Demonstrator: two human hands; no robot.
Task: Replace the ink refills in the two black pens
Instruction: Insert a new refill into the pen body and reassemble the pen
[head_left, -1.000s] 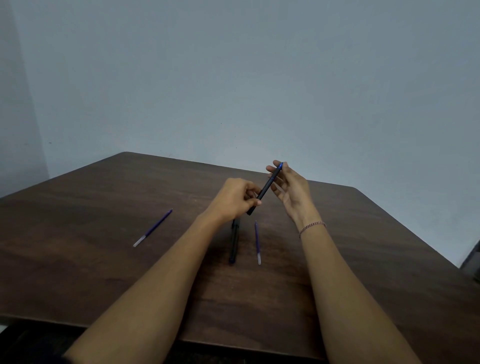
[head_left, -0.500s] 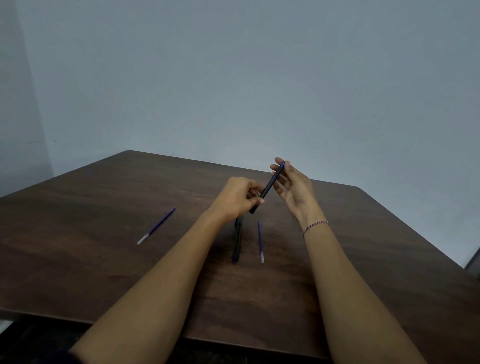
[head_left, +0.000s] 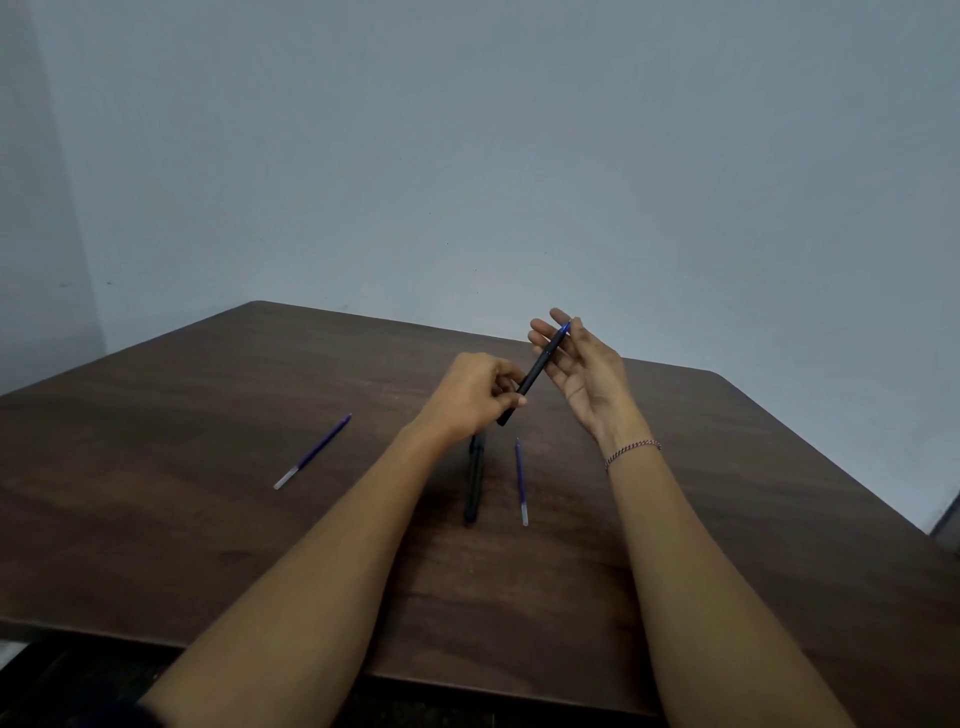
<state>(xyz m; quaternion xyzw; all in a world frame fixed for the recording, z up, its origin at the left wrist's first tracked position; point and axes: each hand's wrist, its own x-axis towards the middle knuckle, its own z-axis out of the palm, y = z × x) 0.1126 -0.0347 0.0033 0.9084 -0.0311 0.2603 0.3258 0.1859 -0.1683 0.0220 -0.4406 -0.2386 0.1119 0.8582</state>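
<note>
Table (head_left: 208, 519): dark wood, all parts sit around the middle.

Left hand (head_left: 470, 397): fingers curled tight round the lower end of the held pen (head_left: 535, 371), firm grip.

Right hand (head_left: 587, 374): fingers almost straight and slightly spread. The pen's upper end lies against them. No clear pinch, looks more like support.

Held pen: in the air over the table centre, tilted, with the blue tip (head_left: 566, 327) poking out at the top.

Second pen (head_left: 474, 483): flat on the table below the left hand, far end hidden by it.

Near refill (head_left: 520, 480): just beside the second pen on its right, roughly parallel, not touching.

Far refill (head_left: 313, 451): well apart, on the left.

My read: the refill is being worked at the held pen's blue end. In or out, can't tell.

To do it well:
- Left hand locks the barrel, no rotation.
- Right thumb and forefinger close on the blue end only and move straight along the pen's axis.
- No side load, a thin refill likely bends easily.
- Stay over the table in case something drops.
</note>
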